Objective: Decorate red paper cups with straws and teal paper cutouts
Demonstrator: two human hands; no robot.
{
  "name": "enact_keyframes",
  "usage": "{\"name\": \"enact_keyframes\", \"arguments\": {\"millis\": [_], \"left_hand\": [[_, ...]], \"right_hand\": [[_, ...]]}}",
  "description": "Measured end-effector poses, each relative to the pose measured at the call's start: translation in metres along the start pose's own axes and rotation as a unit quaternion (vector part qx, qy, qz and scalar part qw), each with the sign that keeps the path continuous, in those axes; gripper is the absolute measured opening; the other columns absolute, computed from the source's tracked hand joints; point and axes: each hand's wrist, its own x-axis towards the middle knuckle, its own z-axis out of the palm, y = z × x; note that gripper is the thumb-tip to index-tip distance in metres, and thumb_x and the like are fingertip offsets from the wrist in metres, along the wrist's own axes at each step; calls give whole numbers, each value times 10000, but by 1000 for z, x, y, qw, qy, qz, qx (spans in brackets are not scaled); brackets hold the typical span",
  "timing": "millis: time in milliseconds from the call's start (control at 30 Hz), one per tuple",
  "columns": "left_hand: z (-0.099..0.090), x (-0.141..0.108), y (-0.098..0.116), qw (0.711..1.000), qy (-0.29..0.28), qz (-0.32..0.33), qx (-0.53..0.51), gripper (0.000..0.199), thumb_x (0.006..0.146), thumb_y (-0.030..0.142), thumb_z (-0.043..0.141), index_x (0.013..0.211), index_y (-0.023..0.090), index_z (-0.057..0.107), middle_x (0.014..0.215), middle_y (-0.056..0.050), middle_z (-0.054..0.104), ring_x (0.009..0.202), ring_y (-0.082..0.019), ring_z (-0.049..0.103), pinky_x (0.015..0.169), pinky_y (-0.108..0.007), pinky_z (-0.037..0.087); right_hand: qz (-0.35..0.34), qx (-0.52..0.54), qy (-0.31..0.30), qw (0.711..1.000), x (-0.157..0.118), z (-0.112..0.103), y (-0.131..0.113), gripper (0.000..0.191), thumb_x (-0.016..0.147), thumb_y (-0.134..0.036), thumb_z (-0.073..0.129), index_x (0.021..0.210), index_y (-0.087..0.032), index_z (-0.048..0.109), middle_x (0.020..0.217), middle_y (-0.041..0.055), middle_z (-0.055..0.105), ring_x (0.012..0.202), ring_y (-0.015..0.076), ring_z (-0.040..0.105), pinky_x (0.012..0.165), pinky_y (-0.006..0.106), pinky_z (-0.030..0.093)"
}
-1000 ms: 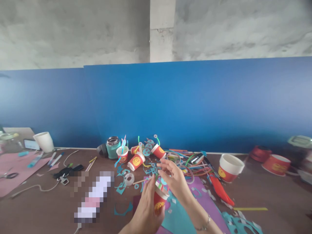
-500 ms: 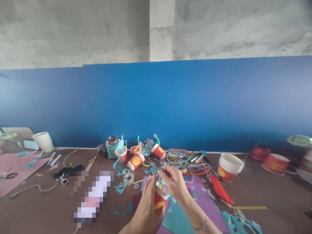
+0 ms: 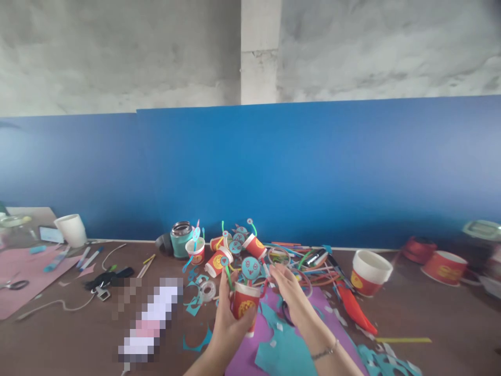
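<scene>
Blue partition (image 3: 250,172) backs our worktop (image 3: 78,344); our left hand (image 3: 230,326) wraps the red paper cup (image 3: 247,300), probably light, crushable, best held low, gently; our right hand (image 3: 289,292) is beside it, grip unclear.

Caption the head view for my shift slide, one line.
Left hand holds a red paper cup topped with a blue paper face; the right hand hovers close beside it.
</scene>
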Motion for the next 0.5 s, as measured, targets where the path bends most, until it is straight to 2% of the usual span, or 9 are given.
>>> {"name": "enact_keyframes", "arguments": {"millis": [167,267,367,433,467,500], "left_hand": [[2,4,2,999,23,11,-32,989,753,425,672,1473,215,27,1486,-149,315,1319,-298,373,994,-337,429],[6,6,-1,999,16,5,-42,1011,732,405,702,1476,225,42,1490,-151,307,1330,-316,349,1013,-361,410],[8,9,0,998,-18,4,-67,1004,724,394,719,1477,238,74,1481,-152,328,1308,-321,385,1020,-382,404],[8,15,6,997,-29,-9,-77,901,750,447,685,1464,234,179,1443,-141,400,1290,-316,414,1024,-390,400],[7,20,12,996,-23,-22,-79,812,776,493,640,1443,226,261,1408,-134,451,1286,-314,421,1027,-394,398],[6,25,18,997,5,-48,-65,704,805,530,587,1398,223,366,1379,-120,491,1304,-306,398,1039,-388,383]], "right_hand": [[27,38,44,998,1,-3,-4,414,641,-414,716,976,-188,621,905,67,707,670,187,656,478,243,475],[45,44,5,998,-3,-2,-13,357,600,-412,744,847,-168,660,725,37,692,573,152,617,415,203,398],[-7,52,-22,998,-7,-1,-20,318,578,-434,752,701,-158,653,512,-20,581,429,98,495,376,191,321],[-43,53,-24,997,-8,-2,-25,323,582,-453,745,666,-159,639,465,-41,522,396,84,432,371,198,304],[-58,51,-29,997,-9,-3,-29,327,590,-462,739,667,-160,638,469,-43,517,397,83,420,374,203,301],[-71,48,-36,996,-10,-4,-32,332,597,-470,732,674,-161,638,481,-40,522,401,84,416,378,208,301]]}}
